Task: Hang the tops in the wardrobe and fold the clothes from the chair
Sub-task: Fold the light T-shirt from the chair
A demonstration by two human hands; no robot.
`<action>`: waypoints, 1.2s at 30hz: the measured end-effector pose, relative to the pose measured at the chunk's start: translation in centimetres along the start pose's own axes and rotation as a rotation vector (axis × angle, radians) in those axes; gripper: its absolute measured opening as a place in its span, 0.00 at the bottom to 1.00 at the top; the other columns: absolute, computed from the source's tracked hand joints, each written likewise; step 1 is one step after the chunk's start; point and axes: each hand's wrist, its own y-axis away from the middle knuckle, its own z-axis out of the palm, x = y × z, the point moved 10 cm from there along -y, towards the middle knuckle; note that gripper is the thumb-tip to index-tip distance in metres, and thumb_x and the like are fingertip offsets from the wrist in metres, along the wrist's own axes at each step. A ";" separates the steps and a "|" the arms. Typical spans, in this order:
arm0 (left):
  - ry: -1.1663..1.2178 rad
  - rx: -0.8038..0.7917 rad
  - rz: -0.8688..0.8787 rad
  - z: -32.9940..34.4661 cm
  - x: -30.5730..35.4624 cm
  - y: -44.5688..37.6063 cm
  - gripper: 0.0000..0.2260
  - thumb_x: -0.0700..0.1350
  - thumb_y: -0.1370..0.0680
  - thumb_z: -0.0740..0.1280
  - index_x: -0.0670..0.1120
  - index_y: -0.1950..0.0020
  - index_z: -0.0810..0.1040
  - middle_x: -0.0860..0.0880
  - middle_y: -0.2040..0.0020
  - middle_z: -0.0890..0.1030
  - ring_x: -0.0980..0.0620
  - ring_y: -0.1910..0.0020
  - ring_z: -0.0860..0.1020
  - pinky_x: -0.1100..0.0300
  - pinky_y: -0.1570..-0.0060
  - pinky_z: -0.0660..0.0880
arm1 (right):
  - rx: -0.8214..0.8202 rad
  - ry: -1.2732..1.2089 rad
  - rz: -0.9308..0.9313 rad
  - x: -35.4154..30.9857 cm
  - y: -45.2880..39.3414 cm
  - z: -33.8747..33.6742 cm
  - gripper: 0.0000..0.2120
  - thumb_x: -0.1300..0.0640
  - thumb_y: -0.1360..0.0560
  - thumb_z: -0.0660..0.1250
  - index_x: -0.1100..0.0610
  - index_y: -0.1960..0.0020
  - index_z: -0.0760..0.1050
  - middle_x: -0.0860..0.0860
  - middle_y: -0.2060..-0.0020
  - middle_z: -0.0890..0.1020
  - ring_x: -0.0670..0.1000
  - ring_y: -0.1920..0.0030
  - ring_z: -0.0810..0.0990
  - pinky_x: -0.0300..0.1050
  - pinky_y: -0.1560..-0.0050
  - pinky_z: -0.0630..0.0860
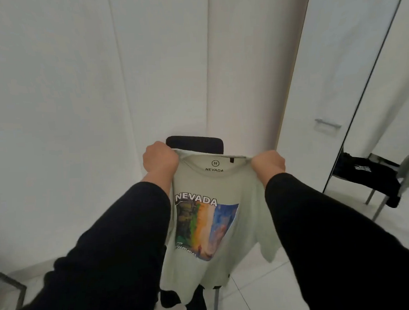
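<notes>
left hand (160, 160) and right hand (268, 163) each clench a shoulder of the pale t-shirt (216, 225), held up before the black chair (194, 144).

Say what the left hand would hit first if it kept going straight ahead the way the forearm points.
Probably the black chair back, just beyond the left hand gripping the T-shirt shoulder; the white wall lies behind it. Depth is unclear, so the hand might pass above the chair.

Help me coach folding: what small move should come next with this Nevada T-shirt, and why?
Probably lower the T-shirt and lay it flat, print down. The left hand and right hand each grip a shoulder, so it hangs open, print toward the camera, in front of the chair, where dark clothes remain; no hanger is visible.
</notes>
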 end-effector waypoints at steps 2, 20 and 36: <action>0.223 -0.006 -0.197 0.6 -1.8 0.8 0.11 0.40 0.23 0.62 0.39 0.43 0.77 0.41 0.42 0.78 0.42 0.43 0.77 0.57 0.50 0.72 | -0.073 -0.224 0.047 0.4 0.1 1.5 0.13 0.62 0.23 0.62 0.65 0.40 0.73 0.58 0.49 0.79 0.55 0.53 0.79 0.42 0.50 0.77; 0.860 0.220 -0.110 -1.1 0.0 1.7 0.07 0.43 0.20 0.53 0.45 0.53 0.70 0.45 0.55 0.76 0.45 0.51 0.74 0.57 0.53 0.66 | 0.111 -0.715 -0.005 -3.8 1.3 0.6 0.16 0.63 0.22 0.50 0.60 0.37 0.70 0.54 0.46 0.76 0.56 0.47 0.75 0.48 0.45 0.71; 1.269 -0.445 -0.012 -3.1 0.6 -2.1 0.09 0.48 0.20 0.60 0.46 0.52 0.77 0.48 0.58 0.80 0.51 0.60 0.79 0.59 0.60 0.76 | -0.560 -0.871 -0.081 -8.0 3.3 6.5 0.11 0.60 0.22 0.55 0.58 0.59 0.73 0.53 0.69 0.79 0.50 0.71 0.78 0.42 0.66 0.77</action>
